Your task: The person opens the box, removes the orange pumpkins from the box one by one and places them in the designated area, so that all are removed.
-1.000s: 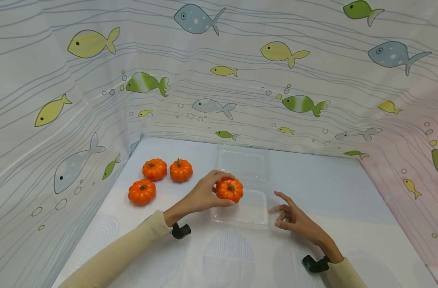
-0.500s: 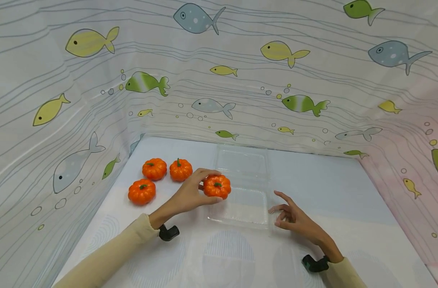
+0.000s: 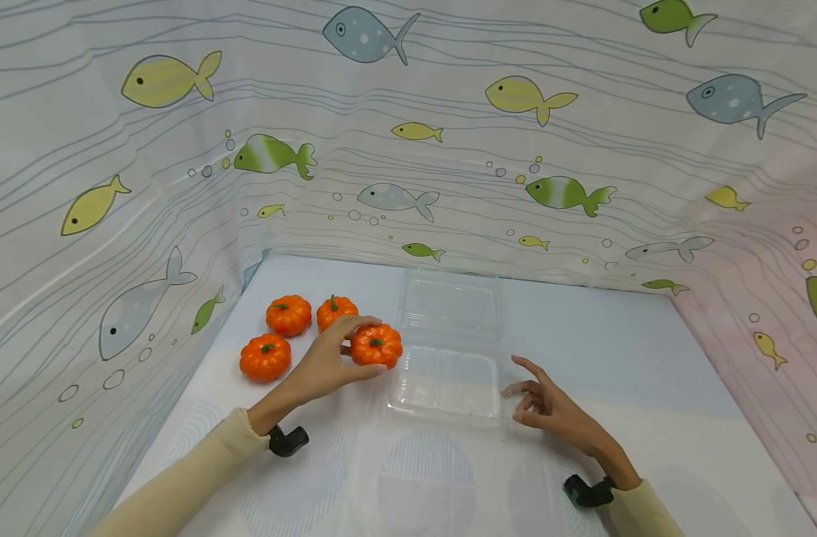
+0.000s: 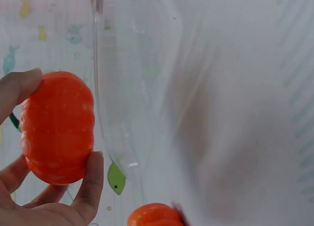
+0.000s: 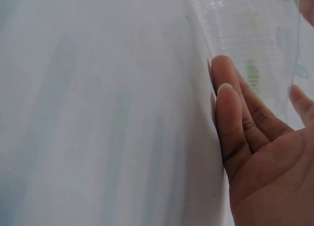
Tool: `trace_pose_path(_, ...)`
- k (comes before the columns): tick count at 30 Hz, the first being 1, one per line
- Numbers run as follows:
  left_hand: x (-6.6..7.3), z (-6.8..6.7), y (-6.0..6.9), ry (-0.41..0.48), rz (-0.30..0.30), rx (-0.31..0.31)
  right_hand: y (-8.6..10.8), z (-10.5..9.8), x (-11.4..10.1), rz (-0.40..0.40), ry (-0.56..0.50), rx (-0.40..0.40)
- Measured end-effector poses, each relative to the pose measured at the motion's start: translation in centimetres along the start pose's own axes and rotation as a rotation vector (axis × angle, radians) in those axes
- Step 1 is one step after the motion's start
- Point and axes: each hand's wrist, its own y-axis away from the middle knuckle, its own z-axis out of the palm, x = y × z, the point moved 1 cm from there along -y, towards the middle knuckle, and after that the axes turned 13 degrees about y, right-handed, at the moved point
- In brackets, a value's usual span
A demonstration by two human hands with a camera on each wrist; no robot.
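Observation:
My left hand (image 3: 327,362) grips a small orange toy pumpkin (image 3: 376,346) between thumb and fingers, just left of the clear plastic container (image 3: 448,384). In the left wrist view the same pumpkin (image 4: 59,128) is seen side-on, with the fingertips around its edge and the container's wall (image 4: 122,88) beyond it. Beside the container's right edge, my right hand (image 3: 545,406) rests with loosely bent fingers. The right wrist view shows its fingers (image 5: 230,113) close to the clear wall; whether they touch it I cannot tell.
Several more pumpkins lie at the left: one at the front (image 3: 265,358), one behind it (image 3: 289,315) and one partly covered by my left hand (image 3: 334,309). The container's lid (image 3: 451,302) lies folded back towards the fish-patterned curtain (image 3: 395,164).
My left hand has moved left with the pumpkin, from above the container to beside its left edge. The right hand and the other pumpkins have stayed in place.

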Motion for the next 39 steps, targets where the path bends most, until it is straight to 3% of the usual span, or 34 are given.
trace_pose_path(25,-1.9,-3.2,2.4,-0.111,-0.037,0.089,0.0,0.0,0.2,0.015,0.016,0.004)
trace_pose_path(39,-3.0,-3.9,3.3,-0.324,-0.050,0.058,0.0,0.0,0.2,0.014,0.009,-0.001)
